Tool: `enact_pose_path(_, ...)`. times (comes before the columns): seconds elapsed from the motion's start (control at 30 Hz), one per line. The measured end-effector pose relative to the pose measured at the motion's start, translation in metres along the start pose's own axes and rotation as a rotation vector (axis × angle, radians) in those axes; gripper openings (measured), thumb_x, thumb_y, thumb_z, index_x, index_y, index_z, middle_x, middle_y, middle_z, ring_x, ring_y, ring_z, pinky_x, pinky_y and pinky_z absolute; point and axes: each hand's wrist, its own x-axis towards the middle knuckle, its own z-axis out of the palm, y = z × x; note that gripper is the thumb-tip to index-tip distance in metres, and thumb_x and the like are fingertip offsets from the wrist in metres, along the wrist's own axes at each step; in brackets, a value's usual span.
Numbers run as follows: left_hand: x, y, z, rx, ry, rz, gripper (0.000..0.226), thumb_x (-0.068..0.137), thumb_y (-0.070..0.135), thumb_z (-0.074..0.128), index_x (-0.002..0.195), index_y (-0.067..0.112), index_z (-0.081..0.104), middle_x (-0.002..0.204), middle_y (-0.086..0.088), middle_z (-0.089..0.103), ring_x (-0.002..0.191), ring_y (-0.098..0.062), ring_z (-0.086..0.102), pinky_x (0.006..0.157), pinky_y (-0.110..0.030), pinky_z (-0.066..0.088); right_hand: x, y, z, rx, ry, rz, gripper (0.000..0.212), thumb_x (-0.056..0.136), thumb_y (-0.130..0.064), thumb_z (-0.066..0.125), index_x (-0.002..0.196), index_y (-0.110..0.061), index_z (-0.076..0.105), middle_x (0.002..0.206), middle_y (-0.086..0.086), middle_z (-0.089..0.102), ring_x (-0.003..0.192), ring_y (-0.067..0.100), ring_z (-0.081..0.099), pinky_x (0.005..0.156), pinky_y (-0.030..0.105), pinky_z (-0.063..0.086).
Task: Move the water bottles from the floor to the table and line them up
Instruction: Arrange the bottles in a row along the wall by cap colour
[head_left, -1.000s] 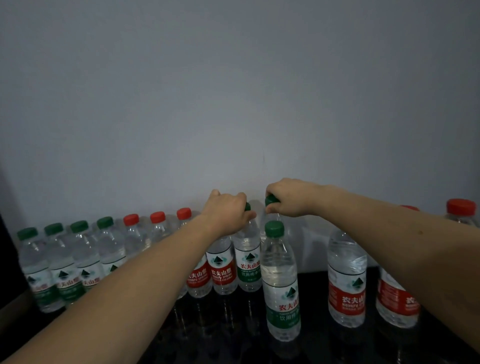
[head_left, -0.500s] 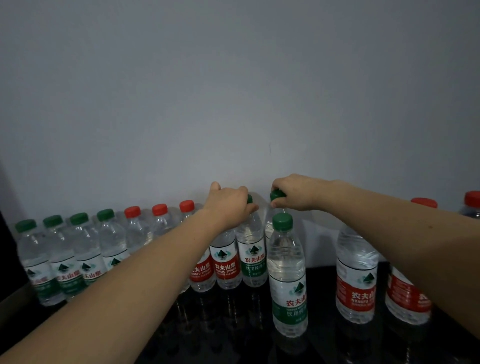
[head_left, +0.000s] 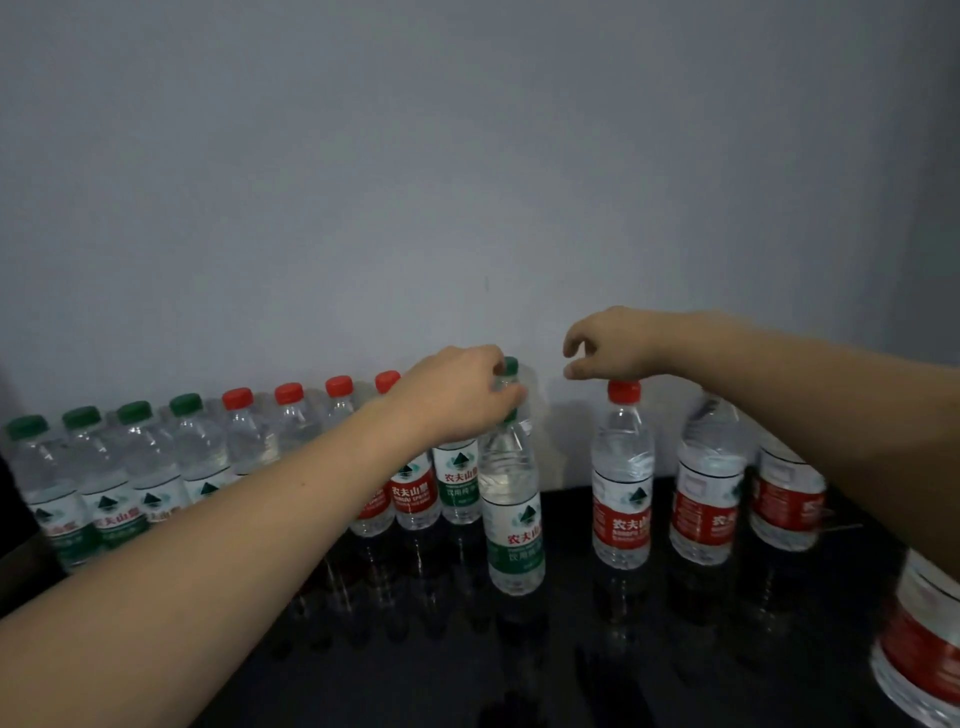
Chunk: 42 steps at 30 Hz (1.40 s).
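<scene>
A row of water bottles (head_left: 150, 467) with green and red caps stands along the wall on the black table (head_left: 571, 665). My left hand (head_left: 457, 397) is closed around the top of a green-capped bottle (head_left: 509, 366) at the row's right end. A green-label bottle (head_left: 511, 525) stands just in front of it, its cap mostly hidden by my fingers. My right hand (head_left: 608, 348) hovers just above the red cap of a red-label bottle (head_left: 621, 509), fingers curled apart and holding nothing.
Two more red-label bottles (head_left: 706, 499) (head_left: 784, 499) stand to the right under my right forearm. Another red-label bottle (head_left: 919, 654) is blurred at the near right edge. A grey wall (head_left: 467, 182) closes off the back of the table.
My right hand let go of the green cap it held and moved right, above a red-capped bottle. My left hand stays closed at the row's end. The view shifted right.
</scene>
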Motion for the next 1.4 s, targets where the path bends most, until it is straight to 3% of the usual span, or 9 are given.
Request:
enact_pose_path(0.1, -0.002, 0.013, 0.004, 0.118, -0.183, -0.001, 0.039, 0.092, 0.059, 0.049, 0.101, 0.022, 0.058, 0.087, 0.003, 0.063, 0.074, -0.012, 0.058, 0.057, -0.03, 0.045, -0.015, 0.008, 0.002, -0.033, -0.17, 0.105, 0.047, 0.089, -0.054, 0.056, 0.113, -0.015, 0.065, 0.112, 0.007, 0.067, 0.101, 0.026, 0.063, 0.092, 0.04, 0.05)
enact_pose_path(0.2, -0.002, 0.016, 0.014, 0.139, -0.186, -0.02, 0.023, 0.096, 0.041, 0.051, 0.103, 0.02, 0.054, 0.092, 0.0, 0.061, 0.075, -0.014, 0.057, 0.054, -0.029, 0.039, -0.024, 0.007, 0.011, -0.075, -0.281, 0.15, 0.05, 0.088, -0.056, 0.055, 0.11, -0.012, 0.065, 0.104, 0.01, 0.069, 0.093, 0.027, 0.067, 0.087, 0.041, 0.054)
enact_pose_path(0.37, -0.002, 0.02, 0.017, 0.038, -0.213, -0.047, 0.02, 0.099, 0.034, 0.048, 0.109, 0.017, 0.048, 0.096, -0.004, 0.059, 0.082, -0.02, 0.06, 0.072, -0.039, 0.054, -0.028, 0.012, 0.017, -0.064, -0.229, 0.148, 0.056, 0.087, -0.056, 0.057, 0.112, -0.006, 0.059, 0.108, 0.012, 0.066, 0.097, 0.029, 0.064, 0.089, 0.042, 0.052)
enact_pose_path(0.47, 0.003, 0.023, 0.013, 0.043, -0.234, -0.017, 0.022, 0.1, 0.04, 0.048, 0.104, 0.019, 0.046, 0.097, -0.004, 0.06, 0.081, -0.018, 0.059, 0.062, -0.036, 0.049, -0.026, 0.019, 0.013, -0.011, -0.163, 0.147, 0.055, 0.084, -0.056, 0.061, 0.105, -0.004, 0.062, 0.102, 0.013, 0.068, 0.093, 0.03, 0.065, 0.085, 0.041, 0.053)
enact_pose_path(0.57, 0.015, 0.03, 0.004, 0.043, -0.245, 0.004, 0.024, 0.101, 0.041, 0.047, 0.106, 0.018, 0.047, 0.094, -0.002, 0.057, 0.078, -0.016, 0.056, 0.056, -0.031, 0.039, -0.02, 0.027, 0.007, 0.029, -0.073, 0.15, 0.045, 0.085, -0.051, 0.062, 0.085, -0.006, 0.062, 0.09, 0.014, 0.07, 0.083, 0.029, 0.065, 0.076, 0.035, 0.052)
enact_pose_path(0.77, 0.048, 0.045, 0.004, 0.202, -0.163, 0.096, 0.026, 0.102, 0.044, 0.043, 0.107, 0.018, 0.046, 0.099, -0.003, 0.061, 0.084, -0.023, 0.054, 0.075, -0.038, 0.038, -0.007, 0.04, 0.001, 0.048, 0.013, 0.237, 0.037, 0.09, -0.044, 0.06, 0.072, -0.016, 0.043, 0.068, 0.002, 0.052, 0.053, 0.017, 0.058, 0.047, 0.026, 0.042)
enact_pose_path(0.93, 0.079, 0.041, 0.021, 0.321, -0.088, 0.119, 0.03, 0.101, 0.048, 0.039, 0.11, 0.021, 0.047, 0.093, -0.003, 0.059, 0.083, -0.023, 0.044, 0.086, -0.042, 0.024, 0.012, 0.048, 0.002, 0.055, 0.044, 0.286, 0.033, 0.09, -0.039, 0.06, 0.074, -0.016, 0.043, 0.072, 0.002, 0.052, 0.058, 0.017, 0.059, 0.049, 0.026, 0.041)
enact_pose_path(1.23, 0.112, 0.029, 0.053, 0.323, -0.07, 0.085, 0.028, 0.101, 0.042, 0.037, 0.113, 0.02, 0.048, 0.086, -0.005, 0.043, 0.092, -0.024, 0.03, 0.082, -0.042, 0.018, 0.032, 0.052, 0.017, 0.017, 0.03, 0.341, 0.032, 0.087, -0.039, 0.061, 0.074, -0.012, 0.052, 0.064, 0.004, 0.061, 0.056, 0.017, 0.061, 0.051, 0.025, 0.042)
enact_pose_path(1.4, 0.115, 0.024, 0.067, 0.328, -0.005, 0.114, 0.025, 0.1, 0.038, 0.037, 0.113, 0.021, 0.05, 0.103, -0.006, 0.061, 0.097, -0.026, 0.04, 0.083, -0.043, 0.023, 0.039, 0.05, 0.028, 0.034, 0.03, 0.351, 0.028, 0.086, -0.039, 0.062, 0.075, -0.014, 0.057, 0.067, 0.001, 0.065, 0.056, 0.014, 0.063, 0.051, 0.024, 0.042)
